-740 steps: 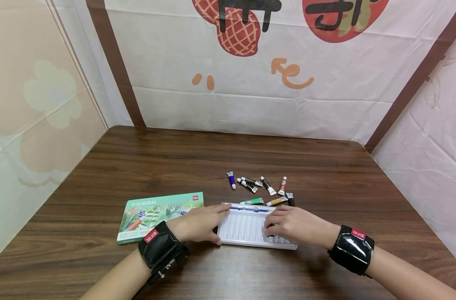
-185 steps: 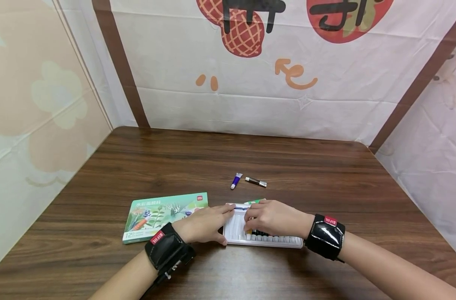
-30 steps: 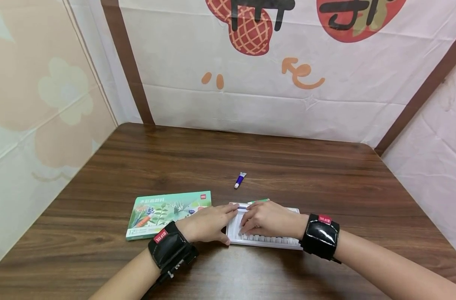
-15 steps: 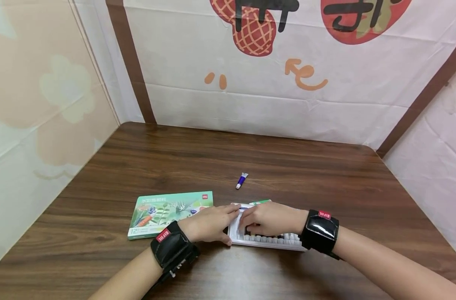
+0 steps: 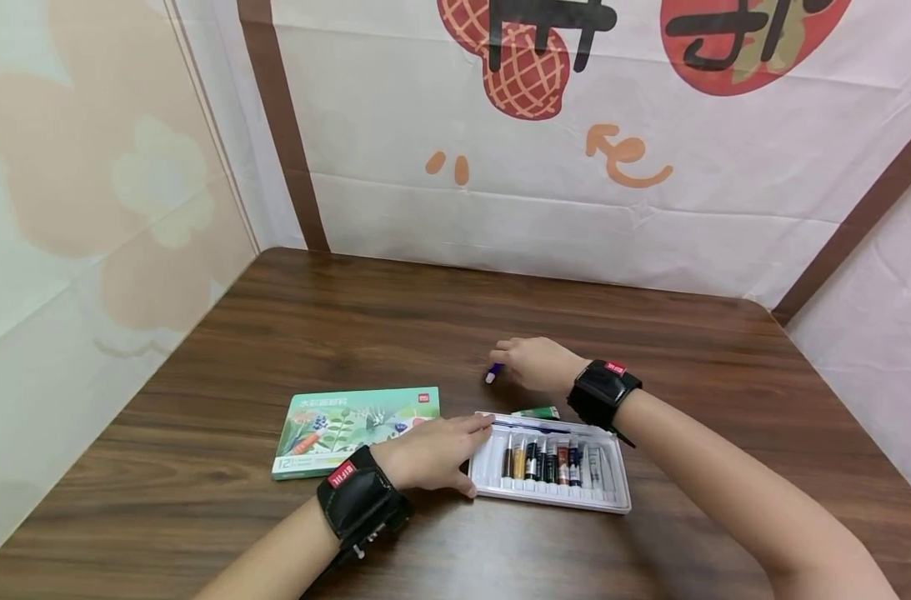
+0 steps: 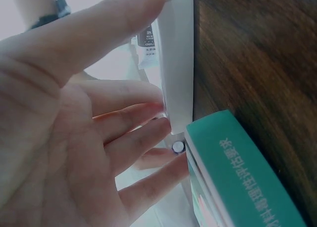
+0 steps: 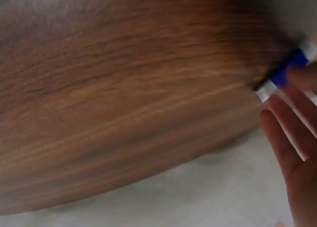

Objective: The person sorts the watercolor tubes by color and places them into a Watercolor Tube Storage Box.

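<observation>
A white plastic tray holds a row of small paint tubes. My left hand rests at its left side, fingers towards the back corner and thumb at the front one; the left wrist view shows the fingers fairly straight against the tray's side wall. Beyond the tray, my right hand is over a blue-purple paint tube lying on the table. In the blurred right wrist view, its fingers are extended, with one tip over the blue tube.
A green paint tube lies just behind the tray. To the left is a flat green paint box with printed pictures, close to my left hand. Fabric with printed drawings hangs behind the wooden table.
My right hand has left the tray and moved forward to the blue-purple tube. The tray's tubes are uncovered. Earlier, several loose tubes lay behind the tray; my left hand stays at its side.
</observation>
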Demonstrator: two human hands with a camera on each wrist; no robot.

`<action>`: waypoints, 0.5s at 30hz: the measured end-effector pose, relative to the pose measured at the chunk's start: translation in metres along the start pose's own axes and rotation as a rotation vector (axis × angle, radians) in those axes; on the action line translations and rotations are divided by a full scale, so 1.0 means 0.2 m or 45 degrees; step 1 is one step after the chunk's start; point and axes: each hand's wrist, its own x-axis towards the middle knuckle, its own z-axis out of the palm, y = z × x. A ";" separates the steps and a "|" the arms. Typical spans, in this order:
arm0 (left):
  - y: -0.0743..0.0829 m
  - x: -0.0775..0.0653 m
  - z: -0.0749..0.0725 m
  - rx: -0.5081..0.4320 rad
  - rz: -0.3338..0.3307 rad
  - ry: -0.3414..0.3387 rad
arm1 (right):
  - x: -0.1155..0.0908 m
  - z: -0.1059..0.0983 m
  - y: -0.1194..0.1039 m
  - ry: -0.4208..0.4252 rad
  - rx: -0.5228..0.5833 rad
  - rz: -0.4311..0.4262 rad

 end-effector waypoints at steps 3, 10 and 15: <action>0.01 0.01 0.01 0.000 0.006 -0.011 | 0.00 0.04 0.03 -0.012 0.014 -0.011; 0.01 0.01 0.00 -0.012 -0.024 -0.033 | -0.07 0.05 0.05 -0.005 -0.013 -0.053; 0.00 0.01 0.00 -0.019 -0.038 -0.036 | -0.13 0.07 0.05 0.048 -0.008 -0.067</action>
